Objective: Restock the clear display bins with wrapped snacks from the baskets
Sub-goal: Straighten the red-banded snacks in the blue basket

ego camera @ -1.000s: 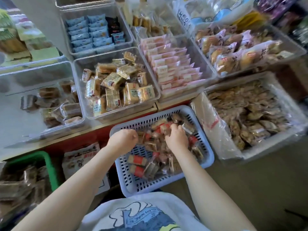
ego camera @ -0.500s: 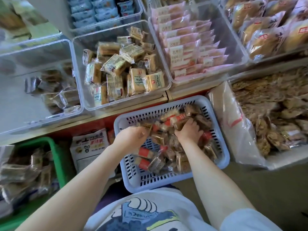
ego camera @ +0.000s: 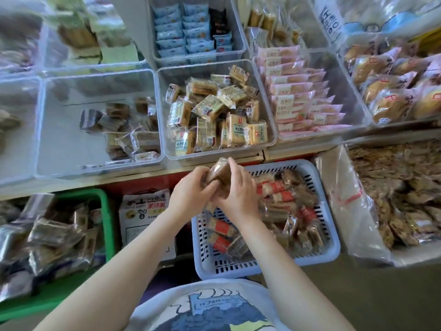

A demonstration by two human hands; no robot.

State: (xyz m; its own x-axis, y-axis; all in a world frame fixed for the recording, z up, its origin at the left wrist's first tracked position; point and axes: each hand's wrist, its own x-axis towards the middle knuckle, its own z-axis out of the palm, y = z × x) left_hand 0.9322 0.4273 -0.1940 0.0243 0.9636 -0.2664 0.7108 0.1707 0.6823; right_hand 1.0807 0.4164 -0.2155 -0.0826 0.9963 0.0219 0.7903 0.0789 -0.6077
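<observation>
Both hands, left hand (ego camera: 191,194) and right hand (ego camera: 235,194), clasp a bundle of brown clear-wrapped snacks (ego camera: 218,170) above the pale blue slotted plastic basket (ego camera: 317,255).

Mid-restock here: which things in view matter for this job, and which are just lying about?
In play:
- left hand and right hand, gripping a brown snack bundle
- blue basket
- near-empty clear bin

Lying about:
- green basket
- printed packet
- pink-wrapper bin

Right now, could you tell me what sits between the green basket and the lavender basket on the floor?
In the head view, a white printed snack bag lies between the green basket and the lavender basket, below the shelf's red edge.
</observation>
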